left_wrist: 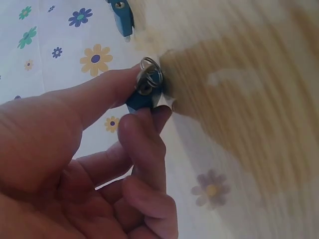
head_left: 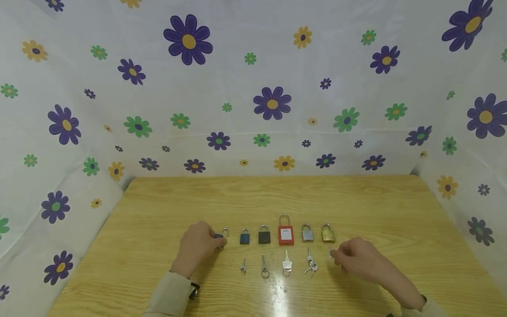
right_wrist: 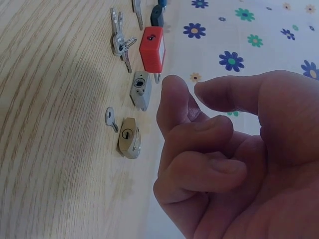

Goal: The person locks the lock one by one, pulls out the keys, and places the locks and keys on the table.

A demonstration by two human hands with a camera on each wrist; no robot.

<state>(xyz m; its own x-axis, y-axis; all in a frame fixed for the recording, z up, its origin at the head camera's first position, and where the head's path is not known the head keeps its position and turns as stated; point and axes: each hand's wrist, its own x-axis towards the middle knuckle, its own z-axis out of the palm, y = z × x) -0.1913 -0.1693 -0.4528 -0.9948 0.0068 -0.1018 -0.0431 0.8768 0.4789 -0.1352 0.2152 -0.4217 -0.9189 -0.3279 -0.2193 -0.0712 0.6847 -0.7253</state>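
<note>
At the left end of the padlock row, my left hand (head_left: 200, 240) pinches a blue padlock (left_wrist: 137, 102) between thumb and fingers. Its shackle (head_left: 225, 231) stands open, and a key with rings (left_wrist: 151, 72) sits at its keyhole end. My right hand (head_left: 362, 259) is at the right end, over a small silver key (right_wrist: 110, 117) lying on the table below the brass padlock (head_left: 328, 234). Thumb and index finger are apart with nothing between them in the right wrist view; the other fingers are loosely bent.
Between the hands stretch a small blue padlock (head_left: 244, 238), a black padlock (head_left: 264, 237), a tall red padlock (head_left: 286, 241) and a silver padlock (head_left: 307, 235). Several keys, such as the wide-headed key (head_left: 287, 265), lie in front on the wooden table (head_left: 253, 202). Flowered cloth (head_left: 237, 79) surrounds it.
</note>
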